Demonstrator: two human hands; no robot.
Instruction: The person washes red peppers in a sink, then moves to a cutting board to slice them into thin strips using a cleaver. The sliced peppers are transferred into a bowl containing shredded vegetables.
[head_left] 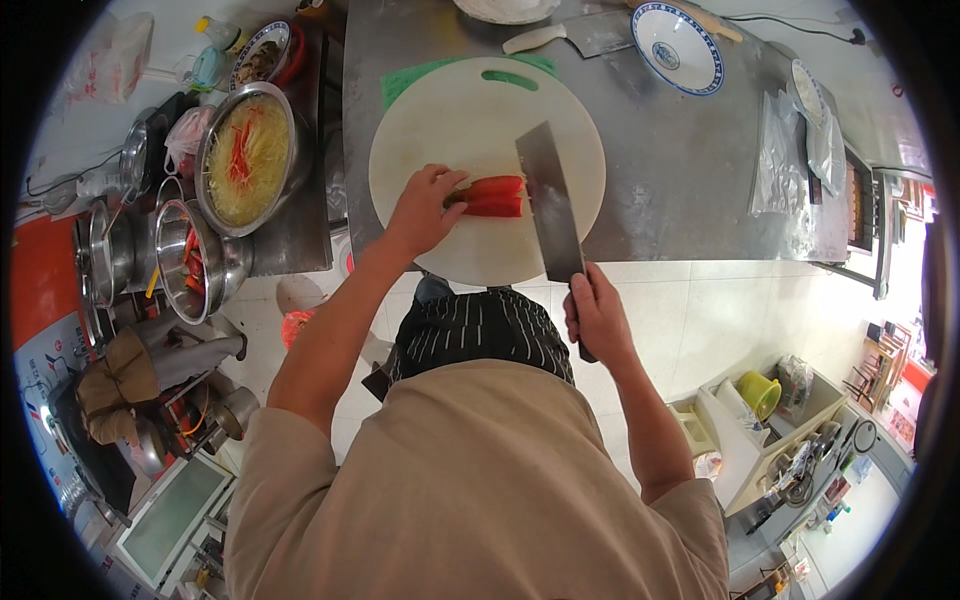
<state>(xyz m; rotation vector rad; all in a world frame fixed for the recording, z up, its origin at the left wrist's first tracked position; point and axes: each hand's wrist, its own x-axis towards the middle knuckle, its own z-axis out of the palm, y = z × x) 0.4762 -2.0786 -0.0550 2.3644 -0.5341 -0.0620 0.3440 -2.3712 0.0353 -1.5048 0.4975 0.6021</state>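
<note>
The person is slicing red pepper pieces [494, 196] on a round white cutting board [430, 130] that is lying on a grey metal surface [680, 150]. The left hand [425, 207] is pressing down on the near-left end of the red pieces, its fingers curled over them, so this grip is pinning rather than wrapping. The right hand [597, 313] is clenched around the dark handle of a broad cleaver [548, 205], whose blade is reaching away from that grip and meeting the right end of the red stack. Judging by this, the cutting step is in hand, with most of the stack looking uncut. The next move probably calls for the blade to be walking leftward toward the pinning fingers in thin, even strokes, with the knuckles drawing back ahead of the edge. Off to the left of the holding hand, a steel bowl of yellow and red shreds [245, 155] is sitting near a smaller steel bowl [195, 262]. Beyond the board, a second cleaver [585, 34] and a blue-patterned bowl [677, 47] are resting on the surface.
</note>
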